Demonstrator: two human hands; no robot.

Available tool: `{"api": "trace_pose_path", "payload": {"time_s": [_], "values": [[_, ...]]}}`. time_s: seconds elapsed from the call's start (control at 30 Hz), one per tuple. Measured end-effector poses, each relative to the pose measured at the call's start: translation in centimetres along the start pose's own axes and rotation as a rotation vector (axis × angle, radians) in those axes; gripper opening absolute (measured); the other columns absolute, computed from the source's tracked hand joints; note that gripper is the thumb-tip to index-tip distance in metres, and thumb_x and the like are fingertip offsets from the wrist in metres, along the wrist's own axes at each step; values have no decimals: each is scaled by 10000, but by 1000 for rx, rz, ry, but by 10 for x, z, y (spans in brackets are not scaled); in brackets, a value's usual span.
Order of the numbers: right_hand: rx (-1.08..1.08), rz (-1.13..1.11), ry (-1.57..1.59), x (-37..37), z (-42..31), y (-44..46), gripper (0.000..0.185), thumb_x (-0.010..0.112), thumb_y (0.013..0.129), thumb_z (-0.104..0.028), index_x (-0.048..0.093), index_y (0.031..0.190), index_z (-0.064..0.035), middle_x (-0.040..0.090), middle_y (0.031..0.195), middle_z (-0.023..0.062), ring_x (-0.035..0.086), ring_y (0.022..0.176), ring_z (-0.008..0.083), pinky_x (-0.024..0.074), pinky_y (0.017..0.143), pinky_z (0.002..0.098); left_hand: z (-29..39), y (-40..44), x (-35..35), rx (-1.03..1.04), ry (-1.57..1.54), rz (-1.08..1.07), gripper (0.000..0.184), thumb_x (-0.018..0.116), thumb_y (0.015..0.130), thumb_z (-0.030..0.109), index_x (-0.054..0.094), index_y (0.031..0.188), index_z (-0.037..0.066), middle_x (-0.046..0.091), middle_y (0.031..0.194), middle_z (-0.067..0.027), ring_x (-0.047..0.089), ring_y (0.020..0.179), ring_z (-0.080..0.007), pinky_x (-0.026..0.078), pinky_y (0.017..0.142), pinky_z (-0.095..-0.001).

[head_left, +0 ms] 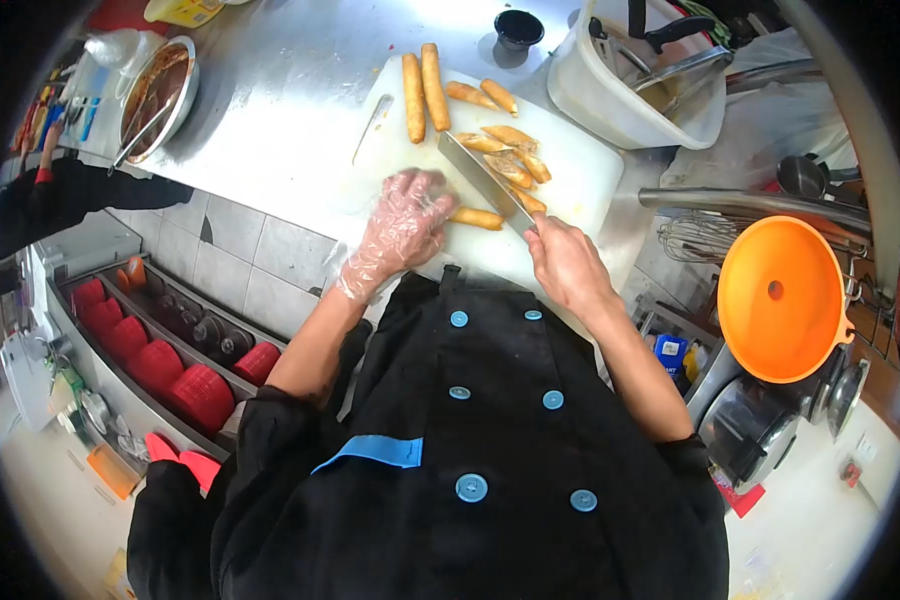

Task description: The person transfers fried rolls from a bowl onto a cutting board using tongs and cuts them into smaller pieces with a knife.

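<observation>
My right hand (pixel 570 262) is closed round the handle of a kitchen knife (pixel 478 172), its blade slanting up and left over a white cutting board (pixel 585 185). My left hand (pixel 402 222), in a clear plastic glove, has its fingers curled over the left end of a golden fried roll (pixel 478 218), whose right end shows beside the blade. Two whole fried rolls (pixel 423 90) lie side by side at the top of the board. Several diagonally cut pieces (pixel 510 137) with pale filling lie to the right of the knife, one partly behind the blade.
A steel bowl (pixel 185 100) of dark red sauce with a spoon stands at the left. Behind the board is a black cup (pixel 518 30); a white tub (pixel 590 85) of utensils stands right. An orange colander-like item (pixel 770 300) hangs right. Another person's sleeve (pixel 80 200) shows left.
</observation>
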State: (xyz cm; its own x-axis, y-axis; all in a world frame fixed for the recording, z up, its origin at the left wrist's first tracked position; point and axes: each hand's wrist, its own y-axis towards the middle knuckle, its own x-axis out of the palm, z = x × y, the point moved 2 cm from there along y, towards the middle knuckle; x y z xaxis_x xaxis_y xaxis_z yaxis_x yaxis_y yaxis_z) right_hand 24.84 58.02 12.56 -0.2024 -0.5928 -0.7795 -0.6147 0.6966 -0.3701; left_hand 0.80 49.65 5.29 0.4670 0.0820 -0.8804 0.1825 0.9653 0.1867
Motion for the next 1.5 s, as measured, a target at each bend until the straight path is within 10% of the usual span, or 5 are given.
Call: {"api": "trace_pose_path", "payload": {"time_s": [0.2,0.5,1.5], "values": [[-12,49,-4,3,-5,-8,170,514,1055,-154,573,1067,5,663,1011,246,661,897,507,531,814,585,0,-24,-10,-240,-104,194,615,770,723,98,609,1316,100,506,1414,-221,493,1259,-451,440,1069,-562],[-89,104,-9,3,-48,-17,177,540,1060,-193,580,1105,-27,649,995,210,693,786,468,575,729,571,2,-31,27,-292,-105,431,468,797,747,80,626,1183,75,542,1254,-227,513,1150,-444,466,972,-560],[-45,25,-113,33,-22,-3,143,575,971,-72,598,1050,44,706,936,269,728,773,467,613,710,533,8,-16,35,-386,-22,467,461,813,722,148,613,1134,92,558,1212,-185,515,1153,-411,426,1002,-543]]}}
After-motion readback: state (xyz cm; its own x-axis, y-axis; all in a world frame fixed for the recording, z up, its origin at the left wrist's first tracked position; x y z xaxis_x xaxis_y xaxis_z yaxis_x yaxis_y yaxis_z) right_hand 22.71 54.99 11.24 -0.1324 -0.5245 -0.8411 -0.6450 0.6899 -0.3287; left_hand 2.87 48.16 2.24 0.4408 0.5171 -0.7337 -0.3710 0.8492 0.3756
